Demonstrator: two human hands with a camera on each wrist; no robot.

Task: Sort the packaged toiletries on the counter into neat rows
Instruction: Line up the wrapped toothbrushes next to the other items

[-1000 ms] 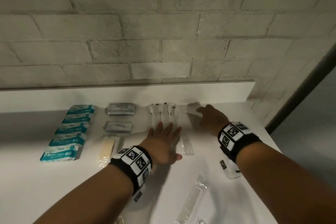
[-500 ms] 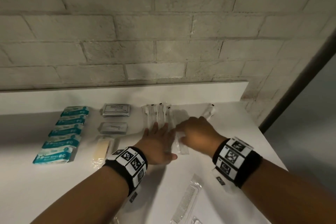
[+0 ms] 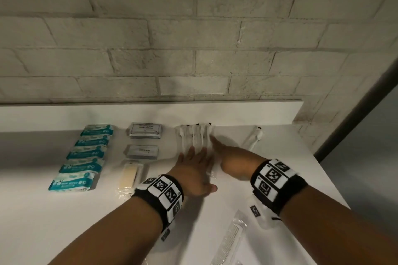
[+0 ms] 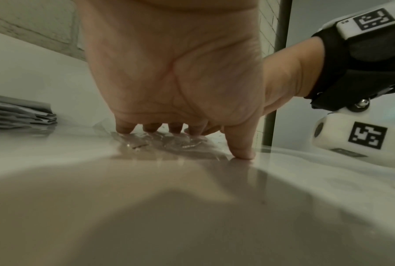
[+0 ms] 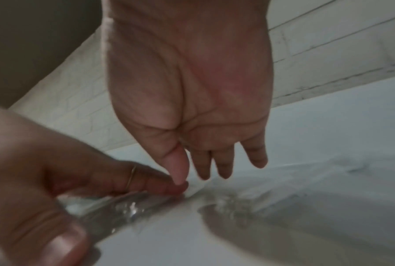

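**Both hands flat at the row of wrapped toothbrushes**

From the head camera I see my left hand (image 3: 191,170) lying palm down, fingers straight, on the near ends of the clear-wrapped white toothbrushes (image 3: 195,135), which lie side by side at the back of the white counter (image 3: 64,217). My right hand (image 3: 234,161) lies just to their right, fingers stretched along the outer edge of the row, grasping nothing. One more wrapped toothbrush (image 3: 253,139) lies apart to the right, tilted. To the left run a column of teal-and-white wipe packets (image 3: 86,153) and a column of two grey foil sachets (image 3: 143,141) with a pale yellow soap bar in clear wrap (image 3: 129,175) below them. A white comb in clear wrap (image 3: 228,245) lies near the front edge.

The left wrist camera shows the left hand (image 4: 175,72) spread, its fingertips (image 4: 123,128) pressing crinkled clear wrapping (image 4: 169,144) onto the counter, thumb resting on bare counter.

The right wrist view is blurred; the right hand (image 5: 191,93) looks relaxed and unclenched, fingers straight, and its thumb seems to touch a left-hand finger over the shiny wrapping (image 5: 128,208).
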